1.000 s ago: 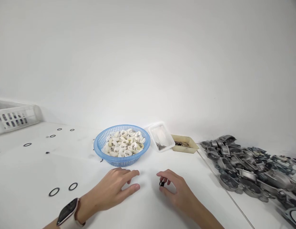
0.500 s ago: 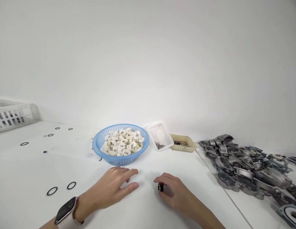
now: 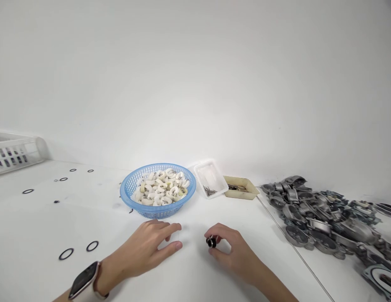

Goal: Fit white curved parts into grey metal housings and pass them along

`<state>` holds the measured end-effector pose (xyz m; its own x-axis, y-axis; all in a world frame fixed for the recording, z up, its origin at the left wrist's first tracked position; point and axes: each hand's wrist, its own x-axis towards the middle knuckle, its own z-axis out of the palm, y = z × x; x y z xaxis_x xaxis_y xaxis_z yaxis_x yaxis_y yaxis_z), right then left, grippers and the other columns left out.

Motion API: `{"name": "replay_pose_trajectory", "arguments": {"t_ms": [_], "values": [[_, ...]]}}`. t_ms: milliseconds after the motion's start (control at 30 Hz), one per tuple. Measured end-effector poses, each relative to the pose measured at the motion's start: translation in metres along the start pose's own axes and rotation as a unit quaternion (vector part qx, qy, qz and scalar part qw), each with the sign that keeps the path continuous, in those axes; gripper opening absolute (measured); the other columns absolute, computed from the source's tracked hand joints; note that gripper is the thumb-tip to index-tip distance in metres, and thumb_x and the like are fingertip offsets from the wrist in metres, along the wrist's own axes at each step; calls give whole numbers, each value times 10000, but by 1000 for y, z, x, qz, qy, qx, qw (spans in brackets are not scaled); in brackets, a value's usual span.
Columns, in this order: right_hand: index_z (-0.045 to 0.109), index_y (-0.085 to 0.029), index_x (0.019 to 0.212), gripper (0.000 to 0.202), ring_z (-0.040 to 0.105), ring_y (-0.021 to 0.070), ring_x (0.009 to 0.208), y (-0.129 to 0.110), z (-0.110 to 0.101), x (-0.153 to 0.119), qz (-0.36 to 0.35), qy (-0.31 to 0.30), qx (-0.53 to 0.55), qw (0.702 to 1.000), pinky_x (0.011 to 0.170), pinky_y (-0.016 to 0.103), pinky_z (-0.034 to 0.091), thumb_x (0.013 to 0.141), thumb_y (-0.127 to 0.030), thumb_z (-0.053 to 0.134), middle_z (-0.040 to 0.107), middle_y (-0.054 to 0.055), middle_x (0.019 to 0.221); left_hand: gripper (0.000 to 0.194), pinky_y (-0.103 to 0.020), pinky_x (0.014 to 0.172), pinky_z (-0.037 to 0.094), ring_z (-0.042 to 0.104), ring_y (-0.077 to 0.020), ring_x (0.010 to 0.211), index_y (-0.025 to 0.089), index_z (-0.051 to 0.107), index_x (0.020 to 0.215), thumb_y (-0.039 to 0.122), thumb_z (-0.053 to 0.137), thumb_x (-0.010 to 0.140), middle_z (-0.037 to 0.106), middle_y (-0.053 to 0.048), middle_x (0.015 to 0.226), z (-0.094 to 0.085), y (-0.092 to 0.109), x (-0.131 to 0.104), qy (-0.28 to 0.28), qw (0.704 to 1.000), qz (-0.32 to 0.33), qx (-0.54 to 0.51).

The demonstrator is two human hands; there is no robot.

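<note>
Between thumb and fingertips, my right hand [image 3: 231, 251] grips a small black cylindrical part [image 3: 211, 241] with a metal ring at its end facing me. My left hand [image 3: 154, 243] holds nothing; its thumb and fingers are apart, just in front of the blue basket [image 3: 127, 205]. White curved plastic pieces [image 3: 164, 186] with bits of metal fill that basket. Behind my hands, a white tray [image 3: 211, 172] holds thin metal pins [image 3: 209, 191].
A yellowish bin [image 3: 255, 193] with metal pieces stands beside the tray. Grey metal castings [image 3: 319, 226] are heaped on the right, beyond a seam in the table. Several black rings [image 3: 66, 253] lie on the left. A white slotted crate [image 3: 31, 151] stands far left.
My right hand has turned the small black part so that its ringed end faces me more, and the fingers have opened around it a little. My left hand has barely moved.
</note>
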<state>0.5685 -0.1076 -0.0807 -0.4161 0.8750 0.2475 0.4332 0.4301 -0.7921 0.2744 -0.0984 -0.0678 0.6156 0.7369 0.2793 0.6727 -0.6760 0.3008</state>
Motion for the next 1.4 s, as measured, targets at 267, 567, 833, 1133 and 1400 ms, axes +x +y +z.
{"name": "replay_pose_trajectory", "arguments": {"t_ms": [267,567,833,1133,1400], "values": [[733,-248,1105,331,684,192,976,-14,30,-2,-58,43,181,981,884,322,580,813,-103,675,693,52,1059,276,-325,840,414,640,-202,872,310,550,1297,417,392,1098,689,-4,982,14,26,-5,-14,998,30,-57],[710,-230,1019,214,703,200,924,0,16,-1,-94,76,103,987,872,319,606,833,-134,668,723,43,980,342,-234,657,399,603,-137,698,215,684,972,420,430,1074,692,14,772,16,47,35,-36,972,-52,-225],[668,-261,1070,315,710,202,901,12,18,-3,-129,81,13,988,838,298,610,796,-108,673,727,29,1004,369,-210,622,416,554,-114,621,158,666,872,440,494,1037,681,-4,699,29,48,34,-15,937,-96,-336],[682,-254,958,220,643,178,824,-8,21,-5,-145,51,21,988,767,284,561,795,-106,693,664,26,935,458,-223,640,428,564,-123,623,155,634,866,544,469,1044,650,-9,669,31,51,25,-46,915,-92,-391],[675,-242,914,111,584,152,719,-11,17,-3,-131,90,9,987,696,280,527,836,-169,703,638,16,862,382,-213,601,388,513,-110,571,178,631,856,487,502,1040,624,25,616,26,51,27,-25,924,-98,-368]]}}
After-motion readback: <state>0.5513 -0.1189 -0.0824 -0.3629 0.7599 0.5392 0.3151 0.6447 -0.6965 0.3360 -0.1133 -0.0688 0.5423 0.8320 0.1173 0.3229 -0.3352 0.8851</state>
